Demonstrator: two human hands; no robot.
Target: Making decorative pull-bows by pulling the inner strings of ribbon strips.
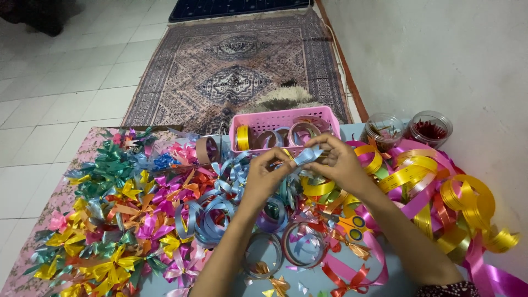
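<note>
**Both hands folding a pale blue ribbon over the pile**

The left hand (265, 175) and the right hand (336, 163) meet in mid-air, each grip pinched shut on the same short piece of light blue ribbon (304, 155), which spans the small gap between the fingertips. Just beyond the grips stands a pink basket (286, 117) holding ribbon rolls. Below the hands lie loose coils of blue ribbon (212, 217), and near the right wrist a pair of yellow-handled scissors (353, 225). Well to the left of the left grip spreads a heap of finished bows (118, 214) in many colours. To the right of the right grip, yellow and pink ribbon loops (440, 192) pile up, with two clear jars (410, 129) beyond them by the wall.
</note>
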